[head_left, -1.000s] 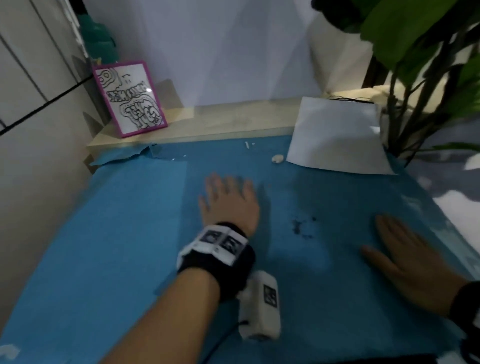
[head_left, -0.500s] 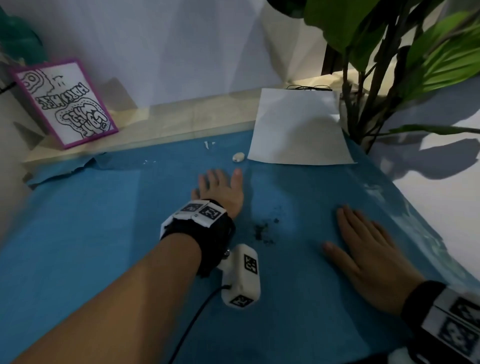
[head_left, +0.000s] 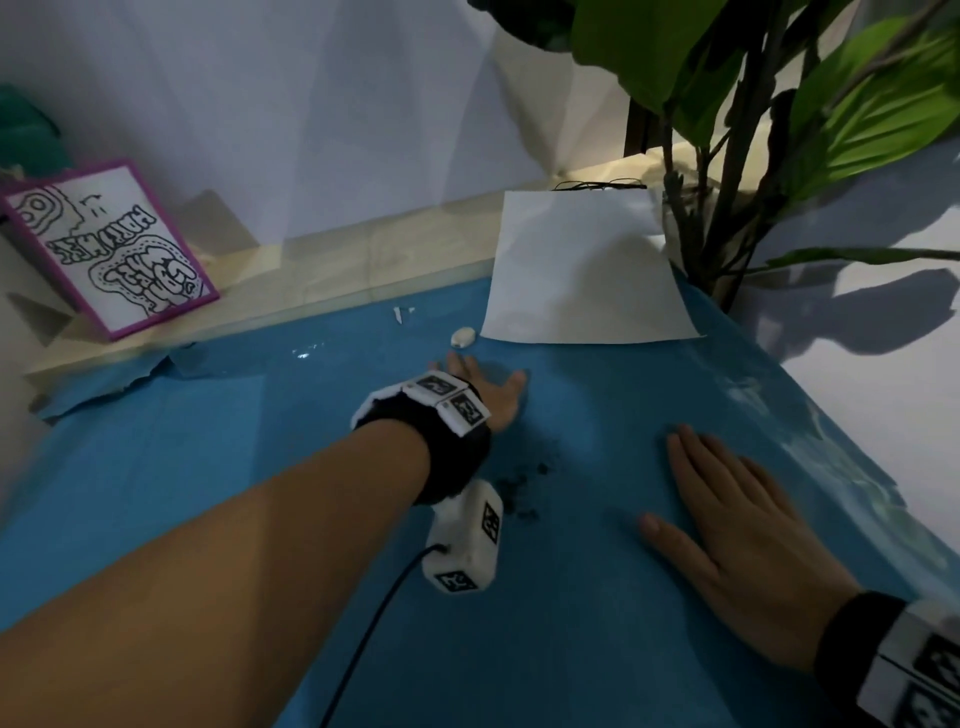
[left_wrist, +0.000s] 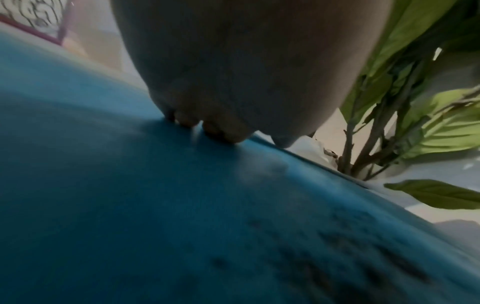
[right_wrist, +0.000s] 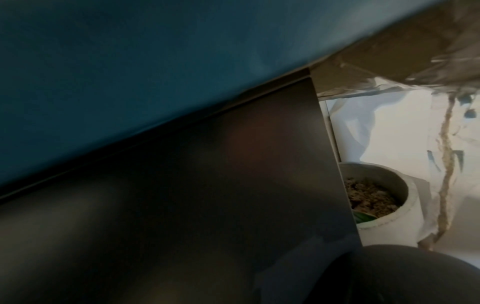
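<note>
The left arm was stretched forward, the left hand palm down. The right hand lay flat, fingers straight and slightly spread.

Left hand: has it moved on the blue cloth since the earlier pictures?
Yes. The left hand has slid forward, away from the person: it lay beside the dark crumbs, and now it nearly reaches the small white lump.

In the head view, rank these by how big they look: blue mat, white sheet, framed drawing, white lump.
1. blue mat
2. white sheet
3. framed drawing, close to the sheet in size, so that pair is unsure
4. white lump
</note>
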